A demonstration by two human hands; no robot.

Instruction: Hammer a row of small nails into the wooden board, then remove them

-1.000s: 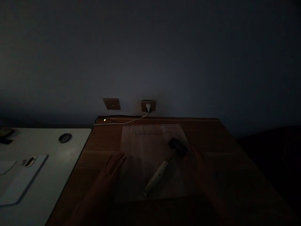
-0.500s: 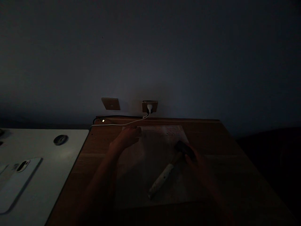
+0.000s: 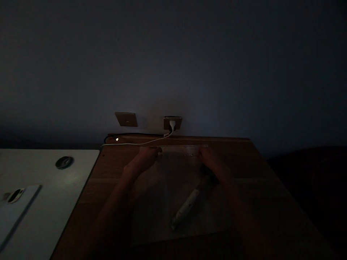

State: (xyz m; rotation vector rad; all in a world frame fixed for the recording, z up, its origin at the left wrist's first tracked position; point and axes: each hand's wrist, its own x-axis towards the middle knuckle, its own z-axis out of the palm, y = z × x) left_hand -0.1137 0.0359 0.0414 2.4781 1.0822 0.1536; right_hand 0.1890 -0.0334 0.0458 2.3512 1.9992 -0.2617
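Note:
In the dim light a pale sheet lies flat on the wooden table. A hammer rests on it, its pale, stained handle toward me and its dark head partly behind my right forearm. My left hand is at the sheet's far left corner with its fingers curled together; whatever is in them is too dark to make out. Near the far right corner, my right hand has its fingers drawn together beside small shiny bits, too small to name. Whether it grips one of them is unclear.
A white table adjoins on the left, bearing a phone and a dark round ring-like object. Behind the wooden table, a white cable runs to a plug in the wall socket. A second wall plate is left of it.
My right hand has left the hammer's head and moved away from me to the small shiny bits. The hammer stays lying on the sheet. My left hand has hardly moved.

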